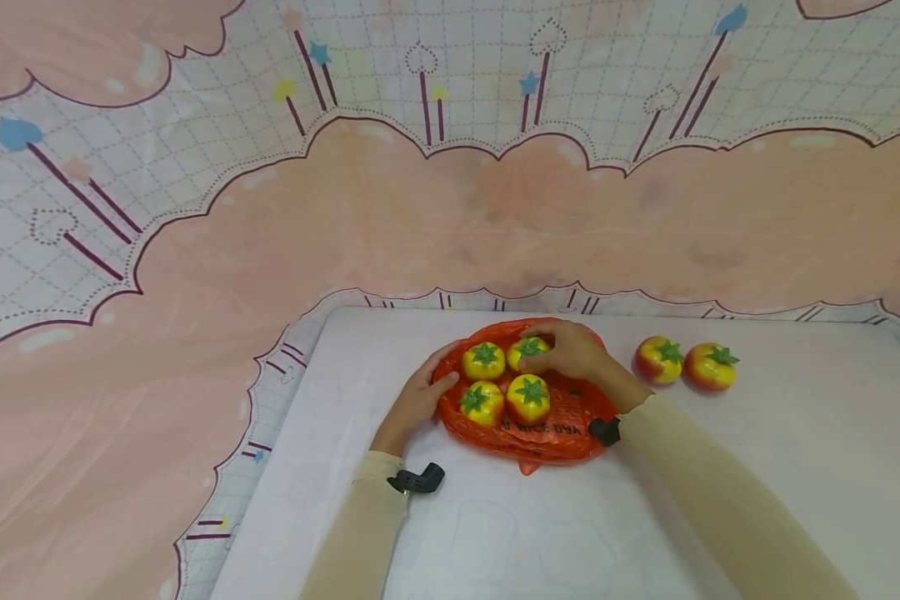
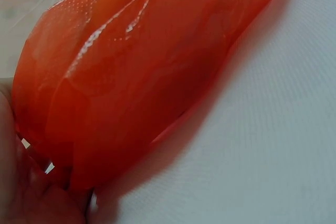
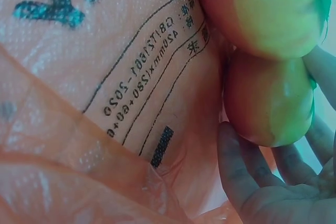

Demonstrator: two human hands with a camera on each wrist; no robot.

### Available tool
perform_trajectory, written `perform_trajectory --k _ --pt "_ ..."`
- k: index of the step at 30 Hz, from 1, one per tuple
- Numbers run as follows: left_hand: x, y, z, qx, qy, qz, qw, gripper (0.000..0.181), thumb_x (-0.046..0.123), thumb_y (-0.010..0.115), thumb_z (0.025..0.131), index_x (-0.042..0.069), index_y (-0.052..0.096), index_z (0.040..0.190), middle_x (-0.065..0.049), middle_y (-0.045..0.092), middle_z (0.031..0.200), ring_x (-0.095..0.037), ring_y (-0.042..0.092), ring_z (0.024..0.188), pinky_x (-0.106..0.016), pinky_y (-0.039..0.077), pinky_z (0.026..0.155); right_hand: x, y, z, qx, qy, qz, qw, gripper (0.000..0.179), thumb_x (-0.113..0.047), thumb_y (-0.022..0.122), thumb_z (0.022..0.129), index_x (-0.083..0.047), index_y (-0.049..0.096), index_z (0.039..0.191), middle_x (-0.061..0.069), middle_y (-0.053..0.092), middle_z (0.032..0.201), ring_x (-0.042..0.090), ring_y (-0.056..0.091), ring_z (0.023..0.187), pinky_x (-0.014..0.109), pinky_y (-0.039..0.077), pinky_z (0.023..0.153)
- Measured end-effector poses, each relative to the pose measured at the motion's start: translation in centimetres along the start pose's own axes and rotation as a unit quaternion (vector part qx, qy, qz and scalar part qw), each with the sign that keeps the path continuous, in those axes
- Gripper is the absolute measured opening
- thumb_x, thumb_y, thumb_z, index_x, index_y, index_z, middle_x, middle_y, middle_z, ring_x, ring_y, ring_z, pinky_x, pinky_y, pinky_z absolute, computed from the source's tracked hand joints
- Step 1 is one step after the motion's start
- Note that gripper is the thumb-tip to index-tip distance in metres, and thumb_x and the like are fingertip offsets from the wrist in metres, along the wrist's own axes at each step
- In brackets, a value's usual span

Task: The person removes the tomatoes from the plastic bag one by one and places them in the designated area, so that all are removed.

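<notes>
At the frame's centre we saw a red plastic bag (image 1: 562, 450), probably light, limp and slippery, best taken by its rim, where the left hand (image 1: 417, 396) pinched it. The right hand (image 1: 573, 354) curled its fingers round the upper-right one of four glossy fruits (image 1: 528, 398) inside, likely firm, best cupped around the sides. We read mirrored printing (image 3: 139, 69), "GB/T21661-2020", on the plastic.

On the table (image 1: 487, 542), the plastic bag (image 1: 579, 408) holds four persimmons (image 1: 528, 400) two by two in its left half, left hand (image 1: 422, 396) at its left rim, right hand (image 1: 576, 352) on the back-right fruit (image 1: 525, 350), two other persimmons (image 1: 711, 367) right of the bag, backdrop cloth (image 1: 450, 221) behind.
</notes>
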State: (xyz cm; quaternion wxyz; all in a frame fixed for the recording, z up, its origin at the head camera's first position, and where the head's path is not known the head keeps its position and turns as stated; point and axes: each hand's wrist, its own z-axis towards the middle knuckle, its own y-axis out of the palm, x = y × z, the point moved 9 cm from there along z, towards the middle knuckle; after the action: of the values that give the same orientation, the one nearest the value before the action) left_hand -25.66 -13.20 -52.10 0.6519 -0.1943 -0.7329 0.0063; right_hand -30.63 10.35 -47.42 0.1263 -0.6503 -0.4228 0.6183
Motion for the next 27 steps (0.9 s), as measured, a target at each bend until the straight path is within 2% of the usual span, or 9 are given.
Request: perform_trajectory --k 7,18,27 --pt "0.1 0.0 -0.1 -0.001 0.004 0.002 1.0 0.05 0.03 0.057 0.104 0.048 0.045 0.149 0.008 0.037 0.163 -0.025 0.029 0.155 -0.057 0.026 0.125 0.0 -0.4 -0.1 0.009 -0.008 -0.007 0.9999 0.06 -0.047 0.081 0.083 -0.019 0.067 0.134 0.012 0.061 0.142 0.036 0.05 0.136 0.061 0.038 0.117" --pt "0.0 -0.1 0.0 -0.002 0.0 -0.01 0.9999 0.049 0.029 0.057 0.104 0.051 0.047 0.146 0.012 0.039 0.161 -0.023 0.03 0.155 -0.055 0.027 0.125 0.2 -0.9 -0.2 0.011 -0.004 0.024 0.9996 0.062 -0.046 0.083 0.082 -0.018 0.067 0.135 0.011 0.062 0.139 0.035 0.052 0.132 0.058 0.041 0.116" --pt "-0.1 -0.1 0.0 -0.001 -0.004 0.002 1.0 0.048 0.032 0.057 0.104 0.053 0.046 0.145 0.012 0.039 0.162 -0.024 0.03 0.155 -0.056 0.027 0.125 0.0 -1.5 -0.6 0.009 0.0 0.028 0.9996 0.062 -0.047 0.083 0.082 -0.019 0.067 0.134 0.011 0.062 0.138 0.034 0.053 0.13 0.057 0.045 0.113"
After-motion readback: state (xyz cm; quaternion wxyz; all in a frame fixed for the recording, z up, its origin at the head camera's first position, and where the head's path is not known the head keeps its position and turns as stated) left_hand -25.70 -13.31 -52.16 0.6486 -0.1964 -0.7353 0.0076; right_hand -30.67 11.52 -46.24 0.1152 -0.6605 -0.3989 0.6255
